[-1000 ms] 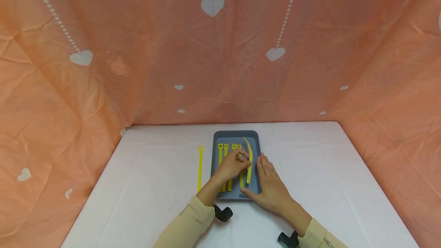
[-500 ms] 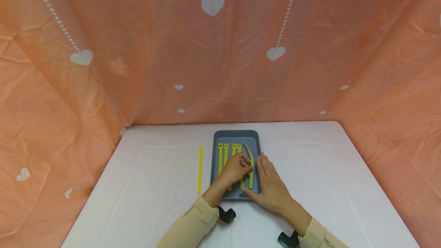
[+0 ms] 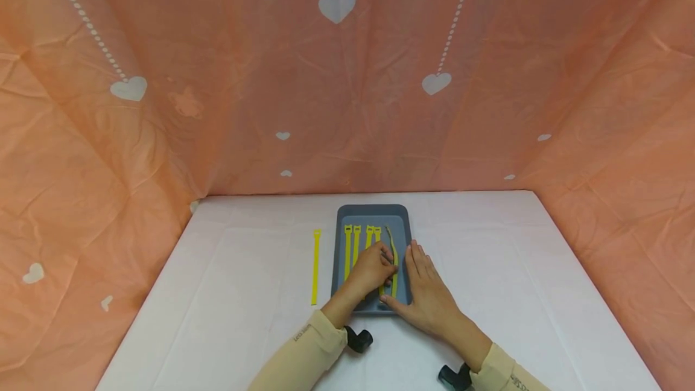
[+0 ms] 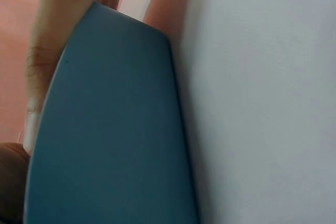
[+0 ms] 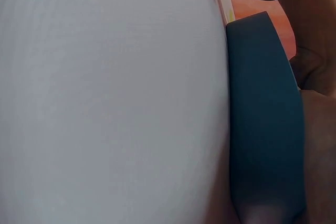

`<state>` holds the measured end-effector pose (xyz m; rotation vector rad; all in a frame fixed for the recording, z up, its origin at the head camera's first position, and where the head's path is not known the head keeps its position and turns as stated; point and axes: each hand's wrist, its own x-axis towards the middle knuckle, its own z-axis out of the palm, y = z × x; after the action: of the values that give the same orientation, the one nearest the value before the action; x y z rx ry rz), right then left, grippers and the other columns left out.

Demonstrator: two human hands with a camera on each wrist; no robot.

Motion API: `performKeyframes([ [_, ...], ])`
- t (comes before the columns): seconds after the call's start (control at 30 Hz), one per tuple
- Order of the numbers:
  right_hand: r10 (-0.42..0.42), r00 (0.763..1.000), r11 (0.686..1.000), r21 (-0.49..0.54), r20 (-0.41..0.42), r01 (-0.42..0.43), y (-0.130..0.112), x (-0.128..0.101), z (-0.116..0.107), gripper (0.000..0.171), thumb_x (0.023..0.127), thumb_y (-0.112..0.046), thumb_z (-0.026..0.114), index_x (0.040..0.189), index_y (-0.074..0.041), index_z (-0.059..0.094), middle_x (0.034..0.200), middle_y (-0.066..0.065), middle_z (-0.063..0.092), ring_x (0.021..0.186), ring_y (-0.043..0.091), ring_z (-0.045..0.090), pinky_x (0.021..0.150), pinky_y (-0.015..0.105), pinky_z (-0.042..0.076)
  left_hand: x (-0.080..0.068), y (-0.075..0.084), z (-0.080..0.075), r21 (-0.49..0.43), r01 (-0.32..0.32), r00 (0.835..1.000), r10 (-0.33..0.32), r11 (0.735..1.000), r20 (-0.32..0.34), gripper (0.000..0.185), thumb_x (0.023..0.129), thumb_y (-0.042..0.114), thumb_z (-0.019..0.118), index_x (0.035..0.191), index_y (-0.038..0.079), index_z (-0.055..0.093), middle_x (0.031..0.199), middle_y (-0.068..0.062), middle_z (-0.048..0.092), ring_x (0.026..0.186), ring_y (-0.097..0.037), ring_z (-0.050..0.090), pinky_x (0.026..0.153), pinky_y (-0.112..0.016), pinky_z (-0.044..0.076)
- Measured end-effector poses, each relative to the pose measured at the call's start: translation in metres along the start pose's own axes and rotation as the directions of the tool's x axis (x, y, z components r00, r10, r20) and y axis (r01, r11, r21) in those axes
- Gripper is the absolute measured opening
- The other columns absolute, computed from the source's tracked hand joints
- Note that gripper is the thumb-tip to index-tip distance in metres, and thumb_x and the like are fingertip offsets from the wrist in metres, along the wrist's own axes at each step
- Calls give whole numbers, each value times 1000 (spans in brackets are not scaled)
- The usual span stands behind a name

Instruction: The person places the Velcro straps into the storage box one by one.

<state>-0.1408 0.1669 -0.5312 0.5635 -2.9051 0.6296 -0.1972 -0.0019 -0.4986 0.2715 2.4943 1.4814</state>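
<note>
Yellow tie (image 3: 393, 261) sits in our grey tray (image 3: 371, 213), rightmost of five, pinched by curled left hand (image 3: 371, 271) fingers. Right hand (image 3: 427, 291) lies flat, fingers straight, against tray's right edge. One more tie (image 3: 315, 266) lies on table (image 3: 239, 276), left of tray.

Left hand (image 3: 372, 270): forearm reaching forward and slightly rightward from the lower edge, cream sleeve to the wrist, dark wrist mount beside the cuff; fingers curled, fingertips drawn together in a pinch. Right hand (image 3: 426, 291): forearm entering from the lower right, angled leftward, same cream sleeve and dark mount; palm down, fingers straight and together pointing away, thumb extended toward the left hand. The two hands lie just beside one another
</note>
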Motion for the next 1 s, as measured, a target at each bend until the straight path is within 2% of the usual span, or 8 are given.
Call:
performKeyframes([
  [0.23,-4,1000,1000,0,-4,4,0,0,0,116,94,-65,71,165,12,20,176,28,12,163,42,15,131,55,21,-1,-1,1,38,-19,1000,19,999,-4,15,95,-4,77,92,1,64,71,-4,69,55,-13,62,51,-21,48],
  [0.63,0,1000,1000,4,4,0,1,1,0,116,95,-64,71,165,12,18,176,28,10,164,42,14,131,55,19,1,-3,4,59,-42,999,43,997,-15,14,94,-6,77,89,1,65,70,-7,71,51,-11,61,48,-21,48],
  [0.8,4,1000,1000,8,7,-4,0,1,0,116,95,-63,70,165,12,18,176,28,10,164,42,14,131,55,19,0,-3,4,36,-25,1000,25,999,-9,14,95,-7,75,89,0,64,68,-8,70,50,-12,61,47,-21,48],
  [1.0,4,1000,1000,3,1,-4,0,1,0,116,95,-64,71,165,12,19,176,28,12,163,42,15,131,54,20,-1,-1,3,83,-23,1000,23,996,-4,14,95,-6,76,90,0,64,62,-6,67,47,-8,56,46,-20,43],
])
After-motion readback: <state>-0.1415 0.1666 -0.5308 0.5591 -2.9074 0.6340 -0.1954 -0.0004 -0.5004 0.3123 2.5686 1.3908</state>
